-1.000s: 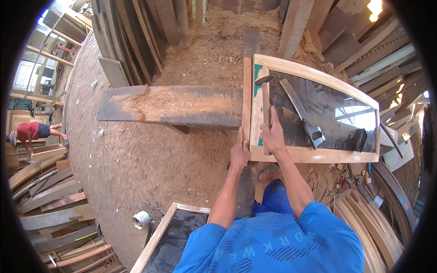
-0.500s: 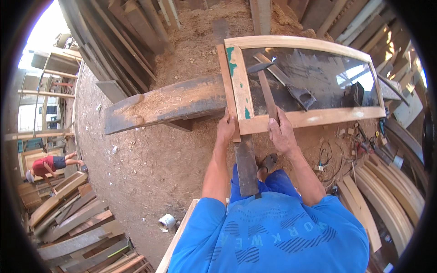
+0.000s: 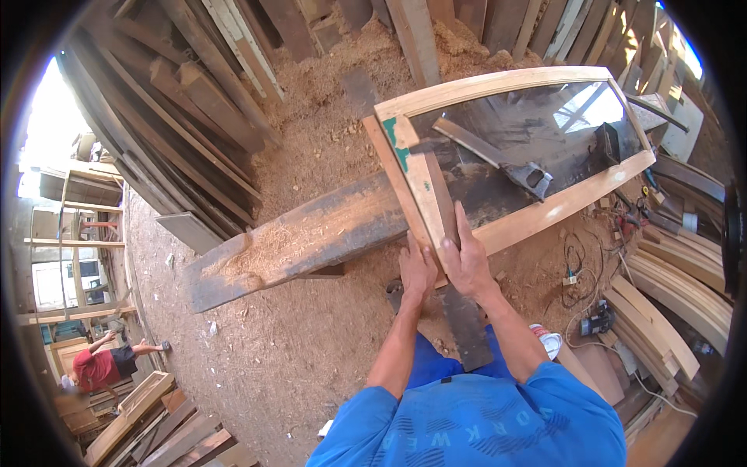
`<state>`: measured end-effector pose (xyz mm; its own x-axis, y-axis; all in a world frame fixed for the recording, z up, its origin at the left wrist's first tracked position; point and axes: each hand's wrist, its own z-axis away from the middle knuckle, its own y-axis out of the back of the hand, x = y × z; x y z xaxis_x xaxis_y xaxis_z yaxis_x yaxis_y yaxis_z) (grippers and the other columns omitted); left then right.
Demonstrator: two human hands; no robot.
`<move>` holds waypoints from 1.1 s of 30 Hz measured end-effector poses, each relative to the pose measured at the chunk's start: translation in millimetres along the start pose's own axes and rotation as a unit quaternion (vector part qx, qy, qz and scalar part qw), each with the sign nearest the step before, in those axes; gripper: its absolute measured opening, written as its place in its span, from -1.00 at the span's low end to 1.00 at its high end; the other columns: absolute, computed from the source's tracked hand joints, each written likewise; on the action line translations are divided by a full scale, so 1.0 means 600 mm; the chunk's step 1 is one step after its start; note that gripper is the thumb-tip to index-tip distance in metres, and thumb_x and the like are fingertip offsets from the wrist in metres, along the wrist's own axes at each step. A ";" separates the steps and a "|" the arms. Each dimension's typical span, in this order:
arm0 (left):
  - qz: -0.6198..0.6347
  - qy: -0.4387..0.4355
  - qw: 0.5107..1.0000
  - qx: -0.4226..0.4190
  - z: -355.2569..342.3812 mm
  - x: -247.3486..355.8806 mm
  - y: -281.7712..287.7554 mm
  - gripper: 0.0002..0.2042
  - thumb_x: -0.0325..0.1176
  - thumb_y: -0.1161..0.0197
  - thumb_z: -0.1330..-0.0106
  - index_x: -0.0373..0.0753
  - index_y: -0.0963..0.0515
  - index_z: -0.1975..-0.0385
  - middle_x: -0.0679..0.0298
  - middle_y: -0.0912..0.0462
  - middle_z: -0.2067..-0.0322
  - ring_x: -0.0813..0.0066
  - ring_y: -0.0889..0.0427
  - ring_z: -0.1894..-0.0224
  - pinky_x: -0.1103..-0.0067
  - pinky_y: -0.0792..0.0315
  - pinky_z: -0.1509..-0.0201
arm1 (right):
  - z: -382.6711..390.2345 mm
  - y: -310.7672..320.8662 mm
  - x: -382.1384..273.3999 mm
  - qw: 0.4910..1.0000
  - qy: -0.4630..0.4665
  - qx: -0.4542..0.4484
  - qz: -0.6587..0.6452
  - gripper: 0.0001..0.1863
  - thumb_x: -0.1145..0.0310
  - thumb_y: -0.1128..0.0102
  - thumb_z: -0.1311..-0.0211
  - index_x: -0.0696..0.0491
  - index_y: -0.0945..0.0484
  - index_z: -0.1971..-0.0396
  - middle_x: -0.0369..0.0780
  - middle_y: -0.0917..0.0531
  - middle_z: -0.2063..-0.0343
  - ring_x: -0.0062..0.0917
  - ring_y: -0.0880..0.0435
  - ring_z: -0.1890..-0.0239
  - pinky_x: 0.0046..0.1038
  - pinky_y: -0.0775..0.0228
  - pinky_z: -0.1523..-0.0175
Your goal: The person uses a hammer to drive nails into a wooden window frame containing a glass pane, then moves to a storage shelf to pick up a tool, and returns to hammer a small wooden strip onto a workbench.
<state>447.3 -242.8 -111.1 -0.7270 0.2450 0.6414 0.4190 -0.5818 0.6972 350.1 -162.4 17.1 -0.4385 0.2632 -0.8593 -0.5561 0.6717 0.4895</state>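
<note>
The left hand (image 3: 418,268) grasps the near end of a wooden strip (image 3: 392,171) along the left side of a paned wooden frame (image 3: 560,204); the right hand (image 3: 468,261) grips a hammer (image 3: 441,194) above that frame's left end, left of a handsaw (image 3: 471,142).

Hammer (image 3: 441,187): head blurred; lower handle hidden by right hand (image 3: 468,263). Shirt (image 3: 467,428) cut off at 6 o'clock; board (image 3: 413,39) at 12 o'clock. Distant person (image 3: 96,369), 8 o'clock: hands too small.
</note>
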 end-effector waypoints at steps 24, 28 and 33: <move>-0.078 -0.221 0.965 -0.120 -0.368 -0.026 0.141 -0.20 -0.21 -0.25 -0.28 -0.16 -0.03 -0.51 -0.05 -0.35 -0.35 0.00 -0.15 -0.45 0.13 0.17 -0.46 | -0.217 -0.246 -0.013 0.988 -0.110 0.067 0.084 -0.30 0.44 0.01 -0.39 -0.08 -0.05 -0.50 0.22 -0.60 0.05 0.16 -0.61 0.06 -0.05 -0.43 -0.05; -0.079 -0.207 0.966 -0.130 -0.371 -0.017 0.148 -0.18 -0.24 -0.29 -0.24 -0.14 -0.07 -0.50 -0.03 -0.41 -0.31 0.02 -0.18 -0.42 0.17 0.15 -0.44 | -0.242 -0.241 -0.009 0.966 -0.221 -0.019 0.134 -0.32 0.43 0.04 -0.41 -0.07 -0.04 -0.50 0.23 -0.60 0.09 0.14 -0.62 0.07 -0.08 -0.44 -0.04; -0.073 -0.173 0.964 -0.189 -0.369 0.011 0.176 -0.19 -0.14 -0.29 -0.22 -0.25 -0.12 -0.47 0.06 -0.33 -0.37 -0.01 -0.16 -0.41 0.16 0.15 -0.42 | -0.221 -0.243 -0.024 0.984 -0.111 0.107 0.085 -0.33 0.44 0.05 -0.40 0.02 -0.05 -0.49 0.22 -0.62 0.11 0.14 -0.66 0.15 -0.14 -0.45 -0.03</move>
<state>366.2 -474.2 -104.2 -0.5116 0.5510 0.6593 0.0505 -0.7467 0.6632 343.8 -355.7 -22.3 -0.3335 0.5135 -0.7906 -0.3158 0.7293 0.6069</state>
